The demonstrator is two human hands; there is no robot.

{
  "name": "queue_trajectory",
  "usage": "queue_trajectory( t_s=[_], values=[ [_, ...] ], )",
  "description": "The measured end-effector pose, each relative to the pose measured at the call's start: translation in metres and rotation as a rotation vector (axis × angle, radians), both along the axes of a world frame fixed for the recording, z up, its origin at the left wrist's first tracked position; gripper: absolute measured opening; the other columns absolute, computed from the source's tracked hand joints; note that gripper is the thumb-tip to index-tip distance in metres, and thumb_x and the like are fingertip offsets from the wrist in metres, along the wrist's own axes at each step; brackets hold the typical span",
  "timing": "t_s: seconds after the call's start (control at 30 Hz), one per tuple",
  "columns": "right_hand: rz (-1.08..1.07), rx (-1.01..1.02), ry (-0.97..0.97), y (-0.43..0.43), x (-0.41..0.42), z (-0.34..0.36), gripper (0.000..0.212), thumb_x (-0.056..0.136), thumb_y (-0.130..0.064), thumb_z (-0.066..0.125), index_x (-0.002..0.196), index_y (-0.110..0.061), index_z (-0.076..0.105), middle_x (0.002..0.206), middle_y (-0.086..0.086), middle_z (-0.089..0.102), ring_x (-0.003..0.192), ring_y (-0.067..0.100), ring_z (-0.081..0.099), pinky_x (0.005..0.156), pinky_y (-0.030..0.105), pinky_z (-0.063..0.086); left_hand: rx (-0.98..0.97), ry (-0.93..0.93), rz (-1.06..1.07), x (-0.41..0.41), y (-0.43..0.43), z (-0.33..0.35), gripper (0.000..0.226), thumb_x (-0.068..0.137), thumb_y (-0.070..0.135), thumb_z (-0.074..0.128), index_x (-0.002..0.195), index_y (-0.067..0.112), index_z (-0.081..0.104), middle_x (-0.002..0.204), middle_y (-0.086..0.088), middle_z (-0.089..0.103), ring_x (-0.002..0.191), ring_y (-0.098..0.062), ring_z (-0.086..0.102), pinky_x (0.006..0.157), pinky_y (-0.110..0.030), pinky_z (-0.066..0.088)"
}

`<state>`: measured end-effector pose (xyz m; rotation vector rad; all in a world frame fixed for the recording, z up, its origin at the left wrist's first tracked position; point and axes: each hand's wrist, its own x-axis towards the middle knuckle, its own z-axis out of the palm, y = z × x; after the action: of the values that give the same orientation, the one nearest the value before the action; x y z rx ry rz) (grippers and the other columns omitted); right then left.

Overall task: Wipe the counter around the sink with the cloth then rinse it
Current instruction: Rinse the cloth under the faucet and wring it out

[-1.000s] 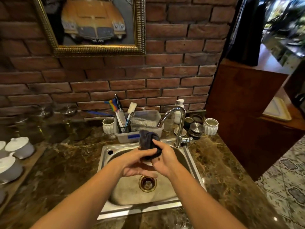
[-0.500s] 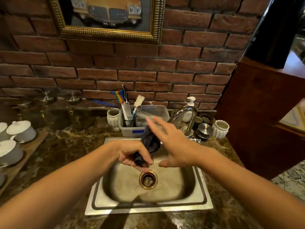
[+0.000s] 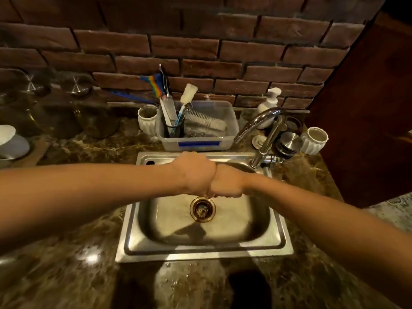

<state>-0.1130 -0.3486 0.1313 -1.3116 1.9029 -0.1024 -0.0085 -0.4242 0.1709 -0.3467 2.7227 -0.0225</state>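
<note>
My left hand (image 3: 194, 172) and my right hand (image 3: 227, 184) are clenched into fists, pressed knuckle to knuckle over the steel sink (image 3: 200, 253). The dark cloth is squeezed inside the two fists and almost fully hidden. A thin dribble falls from between the hands toward the brass drain (image 3: 202, 209). The basin floor looks wet. The curved chrome faucet (image 3: 265, 128) stands at the sink's back right corner, its spout just behind my right wrist. Dark marble counter (image 3: 66, 264) surrounds the sink.
A clear plastic bin (image 3: 198, 142) with brushes sits behind the sink against the brick wall. A soap dispenser (image 3: 268, 103), metal lids (image 3: 287, 141) and a white ribbed cup (image 3: 314, 140) crowd the back right. White bowls (image 3: 11, 141) stand at far left. A wooden panel borders the right.
My right hand, open half a second ago, has closed beside the left around the cloth. Both fists sit lower over the drain, and my head has tilted down.
</note>
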Motion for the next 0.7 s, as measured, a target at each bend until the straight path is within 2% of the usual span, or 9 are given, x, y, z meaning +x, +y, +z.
queue_trajectory(
  t_s=[0.03,0.07,0.17,0.23,0.3,0.4,0.5,0.6,0.7],
  values=[
    [-0.117,0.053,-0.189,0.001,0.0,-0.003,0.01,0.08,-0.016,0.07,0.075,-0.011,0.063,0.063,0.003,0.056,0.052,0.018,0.051,0.047,0.026,0.039,-0.065,0.02,-0.07,0.001,-0.005,-0.003,0.027,0.089,0.041,0.062,0.104,0.019,0.066,0.077,0.002,0.057,0.071,-0.019,0.057,0.061,-0.034,0.049],
    [-0.238,0.095,-0.363,0.002,0.001,-0.008,0.018,0.079,-0.012,0.069,0.067,-0.015,0.055,0.056,0.001,0.048,0.044,0.014,0.041,0.042,0.022,0.031,-0.128,0.027,-0.158,0.001,-0.01,-0.005,0.027,0.09,0.04,0.06,0.106,0.019,0.067,0.081,0.0,0.062,0.073,-0.021,0.061,0.061,-0.034,0.05],
    [-0.466,0.181,-0.793,0.005,0.004,-0.021,0.034,0.085,-0.006,0.061,0.059,-0.02,0.043,0.052,-0.003,0.033,0.041,0.01,0.023,0.036,0.02,0.016,-0.235,0.024,-0.389,-0.01,-0.024,-0.016,0.027,0.096,0.032,0.052,0.113,0.016,0.065,0.099,-0.005,0.07,0.089,-0.03,0.069,0.068,-0.038,0.054],
    [-0.57,0.225,-0.987,0.001,0.004,-0.03,0.043,0.09,-0.006,0.056,0.053,-0.022,0.041,0.049,-0.006,0.029,0.038,0.007,0.019,0.035,0.019,0.012,-0.274,0.038,-0.451,-0.016,-0.036,-0.019,0.028,0.098,0.032,0.048,0.112,0.015,0.064,0.099,-0.005,0.071,0.088,-0.03,0.07,0.065,-0.037,0.052],
    [-0.642,0.311,-1.182,-0.002,0.008,-0.036,0.044,0.09,-0.007,0.053,0.052,-0.023,0.038,0.044,-0.009,0.027,0.033,0.004,0.019,0.031,0.017,0.012,-0.303,0.095,-0.52,-0.013,-0.048,-0.028,0.029,0.098,0.037,0.046,0.107,0.015,0.063,0.091,-0.005,0.071,0.08,-0.029,0.07,0.058,-0.034,0.044],
    [-0.658,0.413,-1.462,0.007,0.017,-0.047,0.041,0.084,-0.013,0.051,0.046,-0.021,0.037,0.036,-0.009,0.031,0.032,0.005,0.013,0.029,0.017,0.013,-0.279,0.248,-0.626,-0.009,-0.056,-0.047,0.027,0.092,0.04,0.055,0.088,0.014,0.064,0.063,-0.003,0.066,0.055,-0.028,0.066,0.047,-0.029,0.04],
    [-0.699,0.4,-1.728,0.017,0.026,-0.059,0.038,0.074,-0.01,0.064,0.046,-0.019,0.04,0.039,-0.009,0.031,0.036,0.006,0.013,0.033,0.021,0.009,-0.204,0.39,-0.673,-0.008,-0.061,-0.065,0.022,0.082,0.033,0.067,0.072,0.014,0.06,0.046,-0.002,0.056,0.037,-0.026,0.056,0.04,-0.025,0.041],
    [-0.754,0.292,-1.998,0.022,0.033,-0.067,0.029,0.066,-0.008,0.077,0.06,-0.016,0.05,0.045,-0.009,0.034,0.033,0.005,0.019,0.036,0.022,0.008,-0.171,0.482,-0.536,-0.007,-0.06,-0.078,0.023,0.086,0.035,0.06,0.074,0.015,0.058,0.05,-0.002,0.058,0.04,-0.026,0.057,0.042,-0.026,0.041],
    [-0.746,0.143,-2.161,0.027,0.016,-0.066,0.025,0.081,-0.024,0.074,0.09,-0.008,0.056,0.046,-0.006,0.037,0.034,0.006,0.024,0.034,0.022,0.017,-0.023,0.461,0.157,0.0,-0.049,-0.087,0.033,0.087,0.05,0.06,0.092,0.018,0.065,0.081,-0.007,0.071,0.076,-0.032,0.069,0.061,-0.034,0.043]
  ],
)
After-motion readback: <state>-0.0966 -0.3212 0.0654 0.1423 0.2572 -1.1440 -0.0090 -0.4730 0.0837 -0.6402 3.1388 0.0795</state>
